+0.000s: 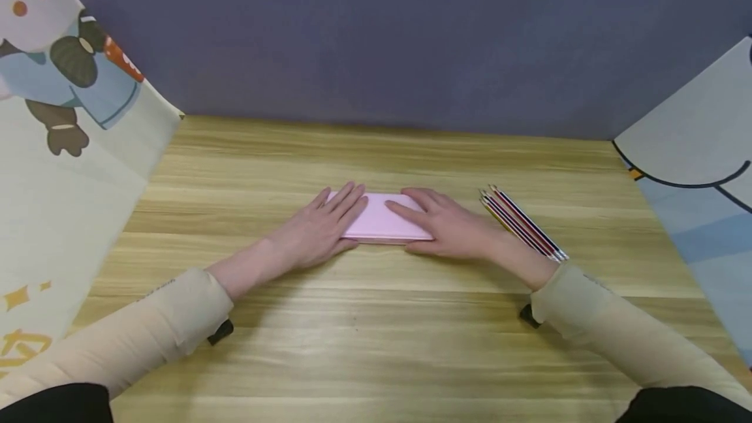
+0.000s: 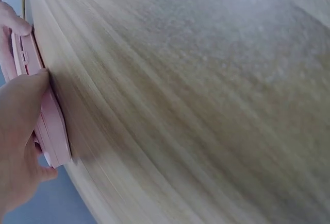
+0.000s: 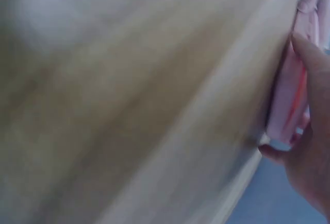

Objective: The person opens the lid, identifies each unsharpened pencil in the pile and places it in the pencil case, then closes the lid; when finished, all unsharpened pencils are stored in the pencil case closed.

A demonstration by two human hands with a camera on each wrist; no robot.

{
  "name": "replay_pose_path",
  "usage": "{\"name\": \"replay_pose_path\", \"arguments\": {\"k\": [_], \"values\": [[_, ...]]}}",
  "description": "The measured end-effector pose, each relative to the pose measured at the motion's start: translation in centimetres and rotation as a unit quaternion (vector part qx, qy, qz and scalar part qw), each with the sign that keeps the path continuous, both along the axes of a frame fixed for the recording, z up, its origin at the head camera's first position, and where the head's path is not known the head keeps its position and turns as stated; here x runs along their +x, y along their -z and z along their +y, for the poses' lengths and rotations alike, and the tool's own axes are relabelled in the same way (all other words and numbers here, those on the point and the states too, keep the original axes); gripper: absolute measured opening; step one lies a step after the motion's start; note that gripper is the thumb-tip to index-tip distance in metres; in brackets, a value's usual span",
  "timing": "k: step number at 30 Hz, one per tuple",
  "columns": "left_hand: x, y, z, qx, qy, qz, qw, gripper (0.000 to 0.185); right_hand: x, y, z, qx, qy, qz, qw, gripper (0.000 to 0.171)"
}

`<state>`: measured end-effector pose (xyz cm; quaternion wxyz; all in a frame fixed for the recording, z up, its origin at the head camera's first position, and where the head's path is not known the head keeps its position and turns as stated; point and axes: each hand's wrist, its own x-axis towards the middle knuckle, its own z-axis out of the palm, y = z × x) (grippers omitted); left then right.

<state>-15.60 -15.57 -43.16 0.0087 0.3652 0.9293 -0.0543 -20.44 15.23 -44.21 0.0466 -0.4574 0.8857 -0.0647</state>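
A closed pink pencil case (image 1: 382,217) lies flat on the wooden table, its long side facing me. On its left end is my left hand (image 1: 320,224), fingers spread over the lid and thumb against the near side. My right hand (image 1: 452,224) holds the opposite end, with the thumb low on the near side and fingers over the lid and far edge. The left wrist view shows the case's front side (image 2: 51,123) with a small catch, near the left thumb. A reddish line runs along the case (image 3: 289,92) in the right wrist view, which is blurred.
Several striped pencils (image 1: 523,224) lie in a slanted bundle right of the case, partly beside the right forearm. The wooden table (image 1: 376,331) ends at a dark blue panel (image 1: 376,38) at the back. Cartoon-printed panels flank it on the left (image 1: 111,149) and right (image 1: 693,123).
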Motion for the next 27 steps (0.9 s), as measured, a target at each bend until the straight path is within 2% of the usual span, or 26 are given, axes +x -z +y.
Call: {"name": "replay_pose_path", "arguments": {"k": [4, 8, 12, 20, 27], "values": [[0.0, 0.0, 0.1, -0.006, -0.003, -0.005, 1.0000, 0.077, 0.4, 0.6, -0.3, 0.021, -0.004, 0.042, 0.999, 0.079], [0.0, 0.1, 0.1, -0.011, 0.002, 0.014, 0.9998, 0.076, 0.4, 0.8, -0.3, 0.022, -0.011, 0.066, 0.997, 0.080], [0.0, 0.2, 0.1, -0.015, 0.008, 0.033, 0.9993, 0.076, 0.2, 1.0, -0.4, 0.027, -0.019, 0.078, 0.996, 0.080], [-0.1, 0.4, 0.1, -0.018, 0.012, 0.047, 0.9987, 0.076, 0.1, 1.2, -0.2, 0.022, -0.028, 0.101, 0.994, 0.081], [0.0, 0.7, 0.1, -0.025, 0.018, 0.057, 0.9979, 0.075, 0.1, 1.4, -0.2, 0.021, -0.034, 0.104, 0.994, 0.079]]}}
